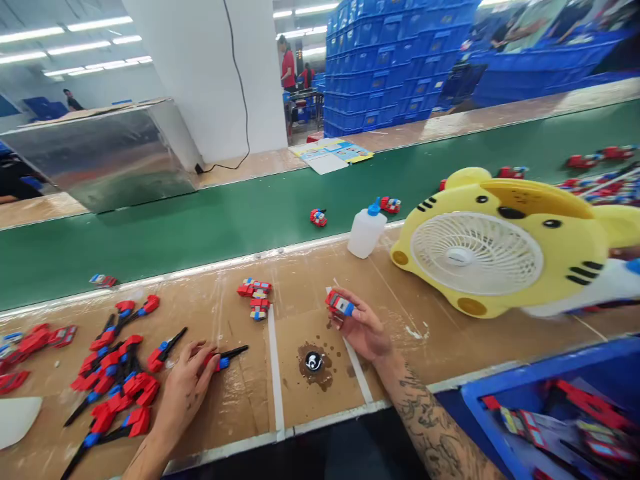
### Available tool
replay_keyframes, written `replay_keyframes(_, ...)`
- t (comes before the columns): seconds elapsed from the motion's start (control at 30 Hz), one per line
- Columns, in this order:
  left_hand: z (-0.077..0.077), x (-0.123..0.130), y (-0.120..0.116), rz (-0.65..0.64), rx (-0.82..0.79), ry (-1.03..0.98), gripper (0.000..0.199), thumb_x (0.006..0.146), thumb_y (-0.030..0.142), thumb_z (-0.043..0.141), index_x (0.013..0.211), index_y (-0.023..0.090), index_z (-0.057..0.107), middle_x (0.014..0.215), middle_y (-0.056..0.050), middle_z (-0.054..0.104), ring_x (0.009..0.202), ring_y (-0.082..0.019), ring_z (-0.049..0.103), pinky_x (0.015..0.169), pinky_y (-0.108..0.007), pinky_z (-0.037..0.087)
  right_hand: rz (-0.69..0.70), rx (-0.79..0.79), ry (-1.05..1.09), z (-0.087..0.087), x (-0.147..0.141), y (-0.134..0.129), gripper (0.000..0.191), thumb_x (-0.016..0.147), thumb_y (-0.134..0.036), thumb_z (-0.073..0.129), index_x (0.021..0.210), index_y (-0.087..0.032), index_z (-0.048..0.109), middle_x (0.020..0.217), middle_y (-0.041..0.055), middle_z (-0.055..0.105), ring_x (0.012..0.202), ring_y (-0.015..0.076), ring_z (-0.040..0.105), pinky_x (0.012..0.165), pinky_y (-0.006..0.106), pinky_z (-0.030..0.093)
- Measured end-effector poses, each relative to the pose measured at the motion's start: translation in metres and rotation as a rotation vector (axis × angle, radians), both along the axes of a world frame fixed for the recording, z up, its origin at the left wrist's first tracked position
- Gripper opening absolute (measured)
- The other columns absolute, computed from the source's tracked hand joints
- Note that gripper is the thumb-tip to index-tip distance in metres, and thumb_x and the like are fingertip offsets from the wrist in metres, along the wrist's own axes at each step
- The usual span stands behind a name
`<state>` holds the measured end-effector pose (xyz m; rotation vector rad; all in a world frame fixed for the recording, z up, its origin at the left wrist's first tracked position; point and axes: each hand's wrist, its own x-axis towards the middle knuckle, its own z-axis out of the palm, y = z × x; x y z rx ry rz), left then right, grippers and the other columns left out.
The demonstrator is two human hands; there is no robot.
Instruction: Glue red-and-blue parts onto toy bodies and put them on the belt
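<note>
My right hand point(367, 330) is raised over the cardboard-covered bench and pinches a small red toy block point(340, 304) with grey and blue sections. On the bench top, my left hand point(189, 381) has its fingers closed around a red-and-blue toy part with a black rod point(227, 359). Another such part point(163, 350) lies just beyond that hand, and a heap of similar parts point(113, 380) is to its left. Between my hands sits a small round dish point(313, 361) with dark and white contents, ringed by wet stains. Several joined red blocks point(257, 297) lie farther back.
A white bottle with a blue cap point(367, 230) stands near a yellow animal-faced fan point(475, 247) on the right. Behind runs a green conveyor belt point(225, 217) carrying red toy pieces. A blue bin point(475, 400) of parts is at lower right; blue crates point(385, 67) are stacked beyond.
</note>
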<state>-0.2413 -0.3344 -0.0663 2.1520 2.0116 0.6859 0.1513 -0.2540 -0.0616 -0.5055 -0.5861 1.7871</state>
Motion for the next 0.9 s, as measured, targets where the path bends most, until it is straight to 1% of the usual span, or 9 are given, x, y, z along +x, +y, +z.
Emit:
replay_keyframes(0.17,-0.008,-0.028,0.008,-0.394,0.047,0.258,0.032,0.091,0.04,0.055,0.117,0.025,0.069,0.113,-0.009,0.07,0.099,-0.025,0.071,0.085,-0.032,0.058,0.004,0.014,0.125,0.011,-0.002,-0.023,0.053,0.073,-0.036,0.077,0.124,-0.021,0.067,0.104,0.0089,0.069,0.082,0.0166,0.062,0.056,0.022,0.041)
replay_keyframes(0.23,-0.005,-0.034,0.011,-0.408,-0.003,0.313,0.031,0.091,0.033,0.052,0.117,0.024,0.068,0.111,-0.01,0.071,0.095,-0.024,0.071,0.081,-0.031,0.058,0.015,0.012,0.138,0.012,0.0,-0.032,0.057,0.072,-0.039,0.079,0.124,-0.019,0.067,0.1,0.0089,0.069,0.079,0.0164,0.062,0.056,0.022,0.041)
replay_keyframes(0.33,0.011,-0.029,0.018,-0.333,-0.16,0.333,0.032,0.089,0.024,0.05,0.117,0.022,0.065,0.11,-0.011,0.068,0.094,-0.025,0.07,0.08,-0.034,0.058,0.036,0.029,0.096,0.011,0.007,-0.041,0.066,0.067,-0.038,0.084,0.128,-0.02,0.064,0.098,0.0076,0.07,0.079,0.0164,0.063,0.061,0.024,0.045)
replay_keyframes(0.4,0.029,-0.015,0.024,-0.342,-0.227,0.272,0.031,0.087,0.023,0.052,0.116,0.022,0.064,0.107,-0.01,0.068,0.092,-0.024,0.071,0.079,-0.033,0.058,0.034,0.043,0.041,0.009,0.013,-0.045,0.072,0.065,-0.035,0.086,0.131,-0.022,0.061,0.099,0.007,0.07,0.08,0.0165,0.064,0.067,0.026,0.047)
replay_keyframes(0.47,0.047,0.01,0.027,-0.425,-0.239,0.17,0.031,0.089,0.024,0.054,0.119,0.024,0.061,0.11,-0.008,0.068,0.097,-0.022,0.07,0.083,-0.03,0.057,0.007,0.045,-0.001,0.004,0.018,-0.047,0.069,0.065,-0.035,0.086,0.129,-0.022,0.062,0.099,0.0068,0.071,0.081,0.0163,0.065,0.069,0.026,0.049)
replay_keyframes(0.6,0.074,0.08,0.023,-0.783,-0.118,0.095,0.033,0.094,0.014,0.048,0.122,0.027,0.06,0.122,-0.009,0.063,0.114,-0.019,0.062,0.094,-0.027,0.052,-0.076,-0.002,-0.021,-0.009,0.024,-0.051,0.055,0.069,-0.035,0.084,0.119,-0.022,0.067,0.101,0.0062,0.072,0.081,0.0151,0.065,0.071,0.025,0.049)
replay_keyframes(0.67,0.081,0.111,0.023,-0.964,-0.073,0.166,0.039,0.093,0.008,0.044,0.123,0.027,0.06,0.129,-0.01,0.06,0.12,-0.021,0.057,0.097,-0.03,0.051,-0.088,-0.026,-0.019,-0.014,0.025,-0.053,0.054,0.069,-0.034,0.084,0.119,-0.022,0.067,0.101,0.0054,0.072,0.081,0.0148,0.065,0.072,0.024,0.05)
replay_keyframes(0.73,0.084,0.131,0.026,-1.061,-0.066,0.242,0.042,0.092,0.005,0.043,0.124,0.028,0.061,0.133,-0.011,0.057,0.123,-0.024,0.052,0.099,-0.035,0.05,-0.092,-0.039,-0.017,-0.015,0.026,-0.054,0.055,0.068,-0.033,0.084,0.119,-0.022,0.067,0.099,0.0049,0.072,0.081,0.0149,0.065,0.072,0.025,0.05)
replay_keyframes(0.9,0.085,0.146,0.041,-1.113,-0.096,0.291,0.043,0.093,0.007,0.039,0.123,0.027,0.063,0.127,-0.013,0.056,0.118,-0.025,0.05,0.094,-0.037,0.053,-0.12,-0.05,-0.032,-0.013,0.028,-0.056,0.056,0.067,-0.037,0.083,0.118,-0.021,0.068,0.095,0.0055,0.071,0.079,0.0165,0.063,0.069,0.027,0.049)
